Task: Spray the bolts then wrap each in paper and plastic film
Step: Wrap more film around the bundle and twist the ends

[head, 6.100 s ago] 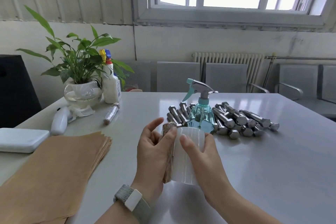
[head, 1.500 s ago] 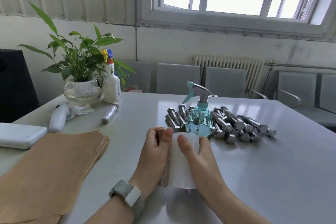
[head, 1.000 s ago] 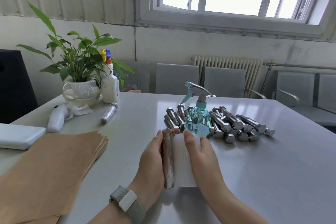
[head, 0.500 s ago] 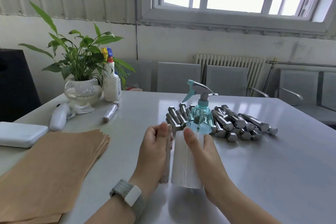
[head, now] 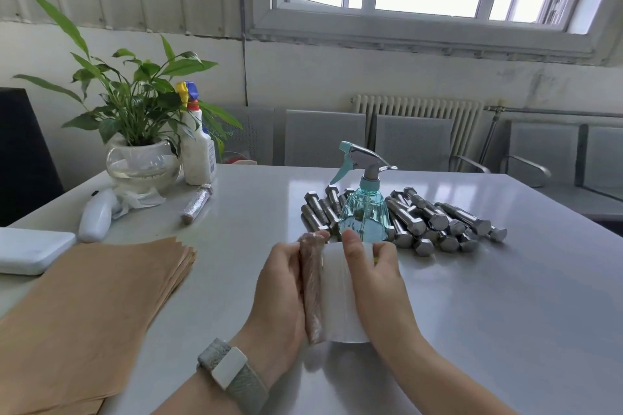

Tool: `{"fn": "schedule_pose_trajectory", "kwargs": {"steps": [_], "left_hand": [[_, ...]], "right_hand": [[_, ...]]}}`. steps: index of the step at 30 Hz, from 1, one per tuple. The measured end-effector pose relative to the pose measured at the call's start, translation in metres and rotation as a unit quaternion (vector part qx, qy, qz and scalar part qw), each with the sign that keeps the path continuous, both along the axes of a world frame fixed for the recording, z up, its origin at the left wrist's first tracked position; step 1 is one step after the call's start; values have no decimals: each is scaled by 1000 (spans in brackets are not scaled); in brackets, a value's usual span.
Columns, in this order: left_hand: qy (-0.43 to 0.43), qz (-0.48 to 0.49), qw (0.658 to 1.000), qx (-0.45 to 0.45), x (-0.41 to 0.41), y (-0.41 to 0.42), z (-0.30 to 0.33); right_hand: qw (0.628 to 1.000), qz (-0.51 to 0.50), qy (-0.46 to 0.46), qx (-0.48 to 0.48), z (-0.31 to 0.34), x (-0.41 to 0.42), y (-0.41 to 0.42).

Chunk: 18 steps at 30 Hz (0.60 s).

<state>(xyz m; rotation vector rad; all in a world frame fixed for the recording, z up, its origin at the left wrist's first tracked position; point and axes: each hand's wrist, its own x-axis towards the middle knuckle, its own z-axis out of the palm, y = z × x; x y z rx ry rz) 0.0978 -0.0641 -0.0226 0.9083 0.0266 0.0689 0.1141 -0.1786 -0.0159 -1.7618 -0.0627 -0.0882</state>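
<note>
Wrapped bolt (head: 312, 286) stands nearly upright between both hands over the near-middle of the table (head: 505, 330), brown paper w/ shiny film over it, pressed right against the film roll (head: 338, 300). Left hand (head: 281, 293) curls round the bolt from the left, fingertips up at its top end. Right hand (head: 374, 276) grips the white roll, thumb across its front, fingers round the back. Vs half a sec ago: bolt now shows plainly, side-on and clear of the left fingers, where it was mostly hidden behind them; roll sits a bit lower & closer to it. Hands stay tight together.

Behind them the spray bottle (head: 364, 212) sits in front of the bare bolts (head: 438, 222), same spot as before. One finished bolt (head: 197, 204) lies far-left near the plant (head: 135, 111). Paper stack (head: 91, 307) at left, unmoved.
</note>
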Motion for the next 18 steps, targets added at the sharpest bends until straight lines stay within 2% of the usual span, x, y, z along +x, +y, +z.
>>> {"fn": "schedule_pose_trajectory", "kwargs": {"steps": [3, 7, 13, 18], "left_hand": [[-13, 26, 996, 83, 1, 1, -5], [-54, 78, 974, 208, 1, -1, -5], [-82, 115, 958, 251, 1, -5, -8], [-63, 123, 963, 230, 3, 4, -7]], "right_hand": [[997, 30, 29, 61, 0, 1, -2], [981, 92, 83, 147, 6, -1, -10], [966, 154, 82, 193, 4, -4, -6], [946, 173, 146, 234, 3, -5, -4]]}}
